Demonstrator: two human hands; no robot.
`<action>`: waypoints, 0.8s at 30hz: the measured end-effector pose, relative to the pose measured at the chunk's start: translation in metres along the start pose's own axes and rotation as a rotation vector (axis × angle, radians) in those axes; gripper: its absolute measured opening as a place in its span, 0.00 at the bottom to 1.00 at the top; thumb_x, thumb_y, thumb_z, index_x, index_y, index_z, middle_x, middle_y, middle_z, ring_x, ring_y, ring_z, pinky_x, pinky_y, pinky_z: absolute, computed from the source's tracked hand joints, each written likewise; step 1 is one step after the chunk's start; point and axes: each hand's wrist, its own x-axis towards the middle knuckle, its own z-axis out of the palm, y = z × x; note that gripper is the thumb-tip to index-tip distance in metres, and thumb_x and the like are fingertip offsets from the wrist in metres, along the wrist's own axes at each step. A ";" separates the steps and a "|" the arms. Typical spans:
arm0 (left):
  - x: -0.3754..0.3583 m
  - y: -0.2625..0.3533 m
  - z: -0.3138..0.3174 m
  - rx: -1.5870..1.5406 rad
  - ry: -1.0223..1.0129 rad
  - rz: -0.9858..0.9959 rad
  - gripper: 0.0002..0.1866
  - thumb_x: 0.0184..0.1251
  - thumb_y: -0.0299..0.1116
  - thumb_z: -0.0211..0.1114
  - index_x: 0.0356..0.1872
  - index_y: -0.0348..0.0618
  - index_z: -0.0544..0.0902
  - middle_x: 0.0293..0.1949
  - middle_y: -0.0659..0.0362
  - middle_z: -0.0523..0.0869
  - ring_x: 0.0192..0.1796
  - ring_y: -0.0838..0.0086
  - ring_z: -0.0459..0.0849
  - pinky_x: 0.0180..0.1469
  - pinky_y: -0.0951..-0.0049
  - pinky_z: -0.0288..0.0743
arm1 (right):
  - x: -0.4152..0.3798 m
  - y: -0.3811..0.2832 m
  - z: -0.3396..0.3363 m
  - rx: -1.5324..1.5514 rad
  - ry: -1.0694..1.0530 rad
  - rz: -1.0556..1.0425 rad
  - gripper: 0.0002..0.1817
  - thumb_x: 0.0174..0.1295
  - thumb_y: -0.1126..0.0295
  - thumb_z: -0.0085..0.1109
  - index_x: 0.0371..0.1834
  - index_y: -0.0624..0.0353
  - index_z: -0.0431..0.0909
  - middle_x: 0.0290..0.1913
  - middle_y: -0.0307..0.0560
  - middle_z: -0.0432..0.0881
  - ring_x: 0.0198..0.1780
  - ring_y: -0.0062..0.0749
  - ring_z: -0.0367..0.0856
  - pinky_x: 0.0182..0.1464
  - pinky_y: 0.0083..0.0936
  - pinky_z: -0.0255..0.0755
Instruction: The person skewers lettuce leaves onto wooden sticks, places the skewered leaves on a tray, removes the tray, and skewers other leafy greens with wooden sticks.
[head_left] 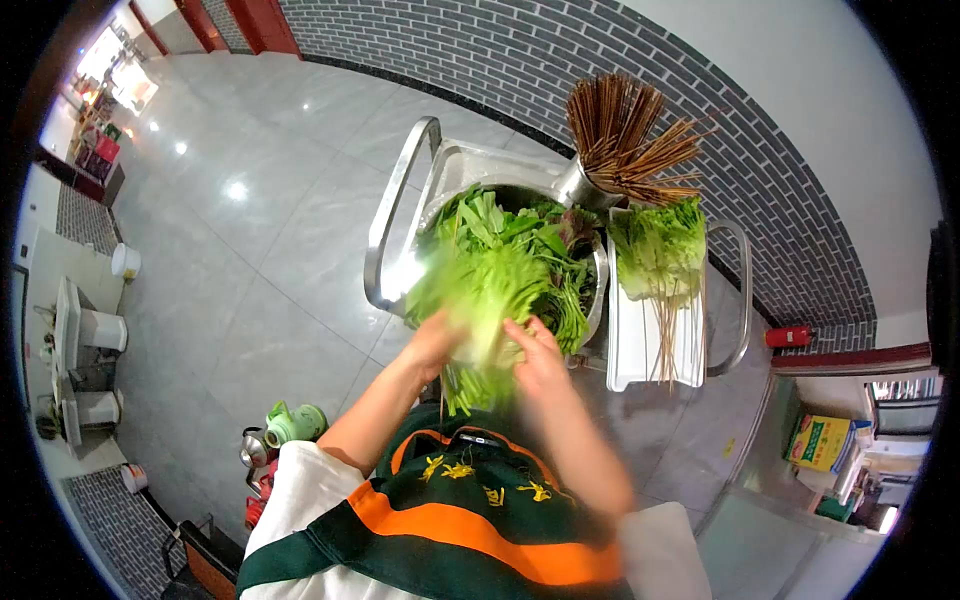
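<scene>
A bunch of pale green lettuce [492,305], partly blurred, is held over a large metal bowl [601,290] full of leafy greens [488,218]. My left hand [437,342] grips the lettuce from the left side, its fingertips partly hidden by leaves. On the opposite side, my right hand [541,362] is closed on the same leaves with thumb and fingers. Green stalks [465,388] hang below, between my hands. To the right, a white tray [625,365] bears lettuce on skewers [660,250], the thin sticks pointing toward me.
The bowl and tray stand on a metal cart with raised handles [378,240]. A metal canister [582,188] of brown sticks [630,135] leans at the back. Thermos flasks [295,424] stand on the floor at left; a fire extinguisher [789,336] is at right by the brick wall.
</scene>
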 end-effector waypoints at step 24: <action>-0.043 0.032 0.036 0.145 0.005 0.271 0.27 0.44 0.21 0.67 0.49 0.40 0.68 0.42 0.58 0.78 0.43 0.74 0.77 0.46 0.74 0.72 | 0.004 0.024 -0.007 0.393 -0.110 0.302 0.26 0.49 0.61 0.63 0.51 0.56 0.66 0.47 0.42 0.72 0.49 0.30 0.68 0.49 0.29 0.62</action>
